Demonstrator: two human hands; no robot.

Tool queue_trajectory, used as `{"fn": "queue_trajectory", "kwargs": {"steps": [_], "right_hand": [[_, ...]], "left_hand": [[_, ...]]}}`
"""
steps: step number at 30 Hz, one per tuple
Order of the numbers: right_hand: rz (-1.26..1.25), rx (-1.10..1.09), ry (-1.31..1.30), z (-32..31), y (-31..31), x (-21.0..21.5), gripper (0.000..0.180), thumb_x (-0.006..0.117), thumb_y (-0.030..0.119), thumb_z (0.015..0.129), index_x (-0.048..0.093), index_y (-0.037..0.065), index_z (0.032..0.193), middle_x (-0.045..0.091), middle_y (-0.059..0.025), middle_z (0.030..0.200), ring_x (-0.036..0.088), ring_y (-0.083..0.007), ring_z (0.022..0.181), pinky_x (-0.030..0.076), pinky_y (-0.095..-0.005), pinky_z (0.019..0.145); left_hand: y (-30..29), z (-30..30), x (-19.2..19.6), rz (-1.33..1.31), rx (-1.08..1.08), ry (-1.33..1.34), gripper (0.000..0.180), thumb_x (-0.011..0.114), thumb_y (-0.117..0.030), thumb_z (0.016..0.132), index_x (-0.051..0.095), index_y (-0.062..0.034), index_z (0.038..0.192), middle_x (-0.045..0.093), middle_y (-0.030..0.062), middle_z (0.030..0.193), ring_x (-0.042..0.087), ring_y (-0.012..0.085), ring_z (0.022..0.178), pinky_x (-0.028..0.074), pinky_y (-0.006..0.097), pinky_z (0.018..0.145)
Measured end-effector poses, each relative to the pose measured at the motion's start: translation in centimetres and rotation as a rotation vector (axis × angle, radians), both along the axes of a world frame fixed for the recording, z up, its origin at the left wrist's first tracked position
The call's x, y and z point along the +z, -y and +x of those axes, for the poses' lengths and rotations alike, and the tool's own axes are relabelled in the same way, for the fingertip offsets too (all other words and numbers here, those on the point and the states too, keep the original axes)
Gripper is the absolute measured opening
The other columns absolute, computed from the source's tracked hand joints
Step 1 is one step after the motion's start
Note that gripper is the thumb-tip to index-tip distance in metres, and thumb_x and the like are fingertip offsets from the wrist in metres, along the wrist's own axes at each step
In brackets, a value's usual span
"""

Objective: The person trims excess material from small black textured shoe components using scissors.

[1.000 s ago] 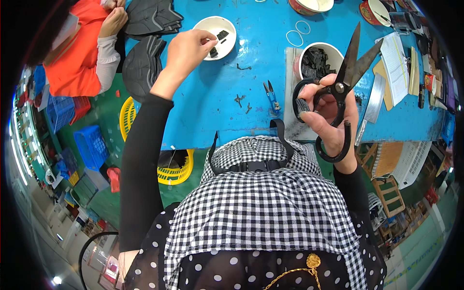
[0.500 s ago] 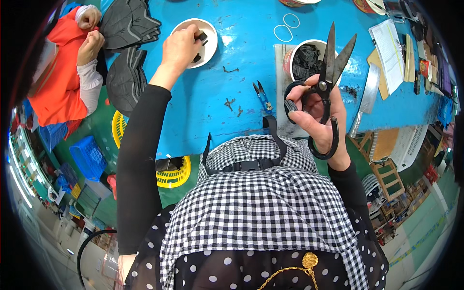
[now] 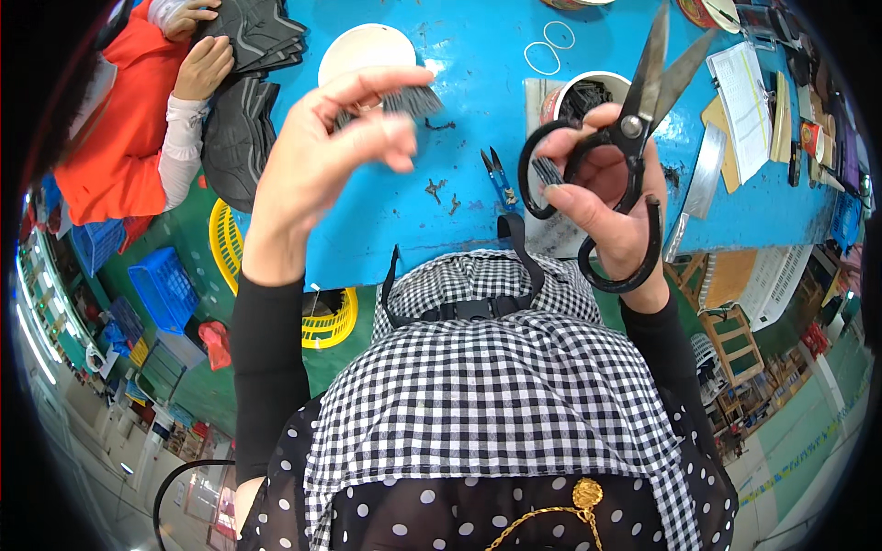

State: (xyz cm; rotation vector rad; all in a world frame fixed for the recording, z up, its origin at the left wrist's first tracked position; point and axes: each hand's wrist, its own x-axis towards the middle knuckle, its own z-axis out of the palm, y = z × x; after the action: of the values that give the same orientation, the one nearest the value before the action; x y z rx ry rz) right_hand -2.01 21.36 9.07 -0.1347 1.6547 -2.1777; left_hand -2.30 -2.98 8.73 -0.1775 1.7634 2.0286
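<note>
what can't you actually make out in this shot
Head view only:
- The small dark piece pinched by the left hand: blurred, its kind unclear.
- Contents of the round tub: partly hidden by the right hand and black scissors.
- The white bowl: mostly covered by the left hand's fingers.
- The co-worker in orange: cut off by the picture's rim.
</note>
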Motion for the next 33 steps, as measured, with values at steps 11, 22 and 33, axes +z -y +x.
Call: {"fn": "queue_trajectory", "kwargs": {"steps": [11, 22, 33], "right_hand": [[-0.09, 0.132, -0.167, 0.0, 0.9, 2.7, 0.067, 0.07, -0.001, 0.063, 0.03, 0.007, 0.117, 0.053, -0.0125, 0.096, 0.053, -0.0195, 0.091, 0.044, -0.0288, 0.079], [-0.172, 0.124, -0.308, 0.6, 0.6, 2.4, 0.066, 0.072, -0.003, 0.062, 0.033, 0.004, 0.115, 0.051, -0.0114, 0.096, 0.053, -0.0172, 0.088, 0.044, -0.0282, 0.076], [-0.203, 0.16, -0.318, 0.5, 0.1, 2.5, 0.068, 0.071, -0.007, 0.058, 0.033, 0.004, 0.113, 0.052, -0.0139, 0.096, 0.051, -0.0207, 0.095, 0.043, -0.031, 0.082]], "left_hand": [[-4.3, 3.6, 4.7, -0.12, 0.032, -0.334, 0.041, 0.068, -0.003, 0.058, 0.056, 0.0048, 0.096, 0.054, 0.0126, 0.089, 0.055, 0.0123, 0.059, 0.046, 0.02, 0.045], [-6.0, 4.9, 4.7, 0.066, 0.205, -0.299, 0.034, 0.072, 0.0, 0.062, 0.055, -0.0011, 0.091, 0.061, 0.0131, 0.093, 0.058, 0.0144, 0.086, 0.042, 0.022, 0.069], [-6.4, 4.8, 3.8, 0.208, 0.234, -0.402, 0.036, 0.07, 0.005, 0.061, 0.052, 0.0003, 0.092, 0.06, 0.0159, 0.092, 0.058, 0.0222, 0.089, 0.046, 0.031, 0.077]]}}
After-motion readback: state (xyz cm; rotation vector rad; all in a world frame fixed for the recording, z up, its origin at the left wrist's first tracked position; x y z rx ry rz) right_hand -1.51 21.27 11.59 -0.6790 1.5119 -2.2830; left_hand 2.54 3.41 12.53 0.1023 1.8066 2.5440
